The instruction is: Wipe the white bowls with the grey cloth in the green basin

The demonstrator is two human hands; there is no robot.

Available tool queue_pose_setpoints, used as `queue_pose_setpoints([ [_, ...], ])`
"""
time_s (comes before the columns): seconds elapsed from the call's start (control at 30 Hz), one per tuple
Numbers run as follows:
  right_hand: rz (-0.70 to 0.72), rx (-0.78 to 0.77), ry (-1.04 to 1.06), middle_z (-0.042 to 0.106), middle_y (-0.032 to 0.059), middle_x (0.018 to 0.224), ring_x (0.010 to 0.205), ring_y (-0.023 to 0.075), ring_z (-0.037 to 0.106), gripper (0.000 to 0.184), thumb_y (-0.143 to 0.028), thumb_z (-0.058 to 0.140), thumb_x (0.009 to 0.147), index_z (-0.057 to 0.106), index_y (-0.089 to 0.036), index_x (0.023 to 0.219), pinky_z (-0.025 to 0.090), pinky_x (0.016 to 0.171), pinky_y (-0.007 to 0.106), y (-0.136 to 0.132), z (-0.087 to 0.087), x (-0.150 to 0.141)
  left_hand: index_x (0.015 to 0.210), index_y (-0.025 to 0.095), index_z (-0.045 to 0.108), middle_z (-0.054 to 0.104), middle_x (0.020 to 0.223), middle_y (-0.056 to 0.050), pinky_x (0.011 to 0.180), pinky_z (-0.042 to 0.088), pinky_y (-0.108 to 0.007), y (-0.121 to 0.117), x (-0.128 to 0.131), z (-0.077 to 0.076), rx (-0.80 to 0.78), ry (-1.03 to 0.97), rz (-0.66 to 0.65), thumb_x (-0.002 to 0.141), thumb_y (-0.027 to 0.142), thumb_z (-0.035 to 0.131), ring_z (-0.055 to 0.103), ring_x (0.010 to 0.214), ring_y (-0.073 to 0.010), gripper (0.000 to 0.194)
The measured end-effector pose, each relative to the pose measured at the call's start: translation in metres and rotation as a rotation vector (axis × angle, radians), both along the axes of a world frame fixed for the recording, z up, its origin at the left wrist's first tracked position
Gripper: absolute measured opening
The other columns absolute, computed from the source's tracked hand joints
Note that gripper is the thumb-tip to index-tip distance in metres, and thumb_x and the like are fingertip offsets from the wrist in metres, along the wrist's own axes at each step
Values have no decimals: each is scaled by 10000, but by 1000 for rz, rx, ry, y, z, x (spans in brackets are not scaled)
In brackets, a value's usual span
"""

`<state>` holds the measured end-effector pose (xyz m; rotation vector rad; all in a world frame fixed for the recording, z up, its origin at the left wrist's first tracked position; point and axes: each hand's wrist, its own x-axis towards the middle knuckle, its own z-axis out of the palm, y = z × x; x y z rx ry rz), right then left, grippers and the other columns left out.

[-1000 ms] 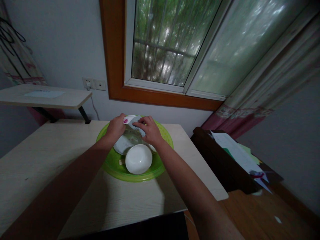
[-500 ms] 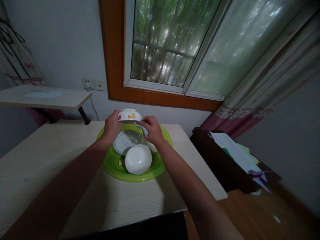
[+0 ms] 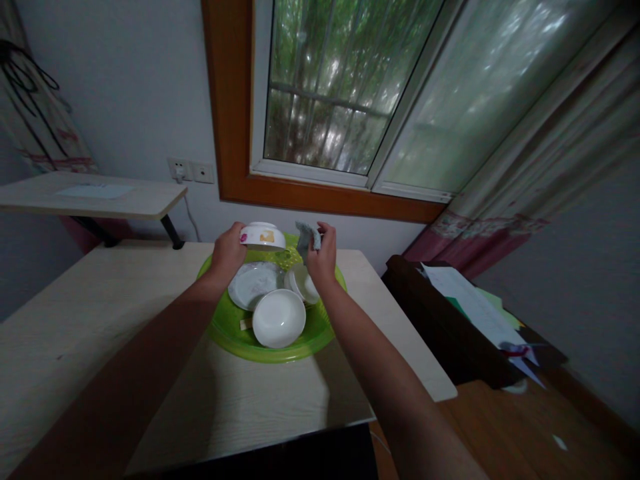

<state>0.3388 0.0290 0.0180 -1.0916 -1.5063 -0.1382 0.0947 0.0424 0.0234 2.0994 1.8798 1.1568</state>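
Note:
My left hand (image 3: pixel 230 252) grips the edge of a white bowl (image 3: pixel 263 236) with a pink and yellow pattern. The bowl is turned upside down above the far side of a green basin (image 3: pixel 273 355). A grey-blue cloth (image 3: pixel 306 239) is pinched in my right hand (image 3: pixel 323 253), apart from the bowl on its right. Inside the basin lie a white bowl (image 3: pixel 279 319) facing up, a patterned plate (image 3: pixel 254 285) and some white bowls (image 3: pixel 300 283) tilted at the right, partly behind my right wrist.
The basin stands on a pale wooden table (image 3: pixel 115 300). A raised shelf (image 3: pixel 100 200) with a paper on it is at the left. Beyond the table are a wall socket (image 3: pixel 190 171) and a window (image 3: pixel 330 100). Right of the table, a dark brown piece of furniture (image 3: pixel 435 333) carries papers.
The cloth was against the bowl; my right hand has drawn it away to the right and up. My left hand has turned the bowl so its patterned outside shows.

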Motion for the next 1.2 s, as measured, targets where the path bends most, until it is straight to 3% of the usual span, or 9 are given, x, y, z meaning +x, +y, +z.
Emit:
queue_pose_setpoints([
  [0.17, -45, -27, 5, 535, 99, 1086, 1003, 223, 550, 244, -266, 474, 958, 447, -208, 1193, 484, 927, 393, 10, -11, -2, 1226, 199, 619, 737, 1119, -86, 894, 486, -284, 0, 2, 0, 10, -1, -62, 816, 97, 436, 667, 1047, -213, 461],
  [0.37, 212, -150, -178, 572, 85, 1040, 983, 219, 560, 160, -287, 462, 968, 529, -196, 1080, 486, 915, 376, 5, -10, -11, 1263, 214, 610, 733, 1162, -78, 911, 479, -275, -5, 5, 4, -53, 38, -73, 833, 103, 447, 660, 1068, -201, 473],
  [0.57, 350, -168, -297, 588, 131, 1189, 1128, 240, 559, 328, -366, 518, 992, 548, -168, 1251, 469, 1018, 420, -10, 1, -20, 1271, 217, 607, 731, 1184, -88, 900, 478, -270, -7, 7, 7, -88, 73, -56, 859, 117, 459, 661, 1079, -203, 450],
  [0.73, 376, -127, -476, 492, 172, 1409, 1337, 280, 461, 614, -429, 623, 948, 424, -196, 1480, 399, 1146, 498, -22, 8, -26, 1243, 213, 610, 734, 1150, -110, 888, 474, -289, -6, 8, 4, -59, 110, -67, 858, 96, 471, 674, 1052, -221, 426],
  [0.87, 416, -79, -628, 444, 168, 1503, 1411, 302, 400, 709, -371, 666, 917, 367, -229, 1545, 366, 1179, 535, -25, 10, -32, 1221, 220, 607, 741, 1097, -111, 877, 474, -294, -7, 10, 4, -108, 178, -36, 879, 110, 470, 684, 1028, -230, 384],
  [1.03, 321, -116, -632, 454, 152, 1512, 1399, 287, 417, 776, -93, 633, 841, 356, -233, 1552, 400, 1161, 490, -17, 4, -31, 1215, 214, 608, 740, 1115, -125, 866, 477, -310, -9, 12, 5, -101, 203, -41, 905, 132, 452, 688, 1020, -243, 357],
  [1.2, 192, -200, -512, 547, 169, 1401, 1294, 278, 519, 666, -57, 561, 834, 450, -183, 1479, 455, 1108, 461, -8, 0, -26, 1238, 211, 614, 735, 1173, -116, 894, 474, -300, -10, 15, 7, -79, 179, -80, 890, 119, 468, 681, 1051, -231, 388],
])
